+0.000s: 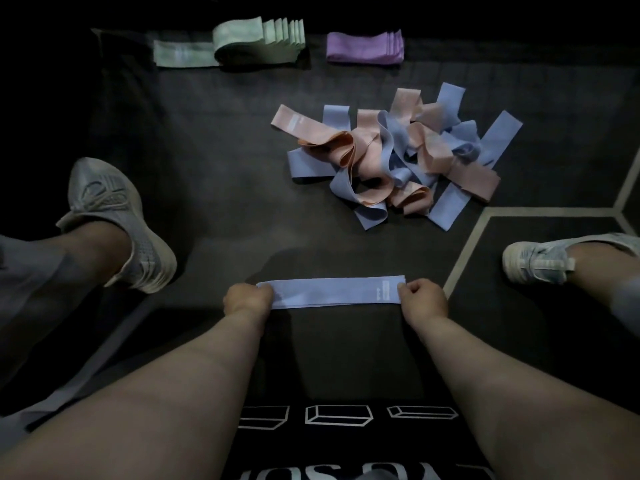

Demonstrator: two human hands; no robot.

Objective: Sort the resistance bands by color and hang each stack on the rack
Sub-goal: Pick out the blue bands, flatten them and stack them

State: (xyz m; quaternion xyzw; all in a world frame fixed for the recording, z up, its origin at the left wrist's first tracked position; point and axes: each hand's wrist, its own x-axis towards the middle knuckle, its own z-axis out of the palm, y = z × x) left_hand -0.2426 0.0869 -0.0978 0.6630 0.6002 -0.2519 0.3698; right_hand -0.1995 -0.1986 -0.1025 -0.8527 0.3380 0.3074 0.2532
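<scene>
The person sits on the dark floor (214, 174) with legs spread, and a blue band (332, 293) lies flat and straight across the floor just in front of them, near the middle. The left hand (247, 300) has the band's left end, its fingers (266, 292) curled down and pinching it, and the right hand (424, 299) pinches the right end the same way, next to a small pale label printed on the band. The band's near edge looks layered, but I cannot tell whether it is one band or several. Farther off and a little to the right sits a loose pile of blue and pink bands (391, 157), tangled over one another. At the far edge, green bands (263, 39) stand in a neat stack with one laid flat to their left, and purple bands (365, 46) lie stacked just to the right of them, apart from the pile. A left shoe (117, 223) rests on the floor at the left and a right shoe (540, 263) at the right, beside pale lines (485, 216) marked on the floor.
</scene>
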